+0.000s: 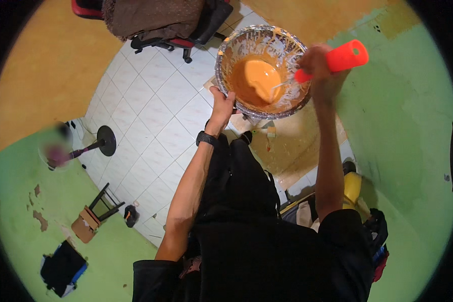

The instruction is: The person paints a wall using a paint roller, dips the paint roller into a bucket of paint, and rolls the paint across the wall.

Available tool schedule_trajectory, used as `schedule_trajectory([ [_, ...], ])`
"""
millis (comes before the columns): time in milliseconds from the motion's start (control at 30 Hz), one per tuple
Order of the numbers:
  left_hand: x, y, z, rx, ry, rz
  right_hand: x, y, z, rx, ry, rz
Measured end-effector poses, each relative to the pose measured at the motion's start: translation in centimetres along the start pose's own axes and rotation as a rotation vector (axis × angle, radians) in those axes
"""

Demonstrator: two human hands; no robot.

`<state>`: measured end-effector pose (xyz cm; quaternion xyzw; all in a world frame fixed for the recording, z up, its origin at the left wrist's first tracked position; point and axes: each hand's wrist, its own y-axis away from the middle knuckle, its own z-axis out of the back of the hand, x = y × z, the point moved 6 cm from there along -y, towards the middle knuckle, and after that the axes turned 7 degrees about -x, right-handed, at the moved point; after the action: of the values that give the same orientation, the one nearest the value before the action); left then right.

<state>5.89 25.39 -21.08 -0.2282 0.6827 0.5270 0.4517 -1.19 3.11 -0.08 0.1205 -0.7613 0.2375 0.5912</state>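
A paint-splattered bucket is tilted before me, with glossy orange paint pooled at its bottom. White and orange drips streak its inner wall. My left hand grips the near left rim, thumb over the edge. Over the right rim, my right hand is closed around the red plastic handle of what looks like a paint roller frame. A thin pale rod runs from that handle down to the paint. Whatever is on the rod's lower end is hidden in the paint.
Under the bucket lies a stained board, with small tools and scraps near my foot. An office chair draped with a brown cloth stands ahead. A pedestal fan and a dark stool are left. Green wall rises on the right.
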Motion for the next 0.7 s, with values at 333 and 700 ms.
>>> schedule_trajectory([
  [333, -0.2, 0.3, -0.9, 0.03, 0.087, -0.025, -1.9, 0.2, -2.2, 0.071, -0.027, 0.124],
  [700, 0.1, 0.2, -0.5, 0.03, 0.068, -0.016, -1.9, 0.8, -3.5, 0.703, -0.082, -0.271],
])
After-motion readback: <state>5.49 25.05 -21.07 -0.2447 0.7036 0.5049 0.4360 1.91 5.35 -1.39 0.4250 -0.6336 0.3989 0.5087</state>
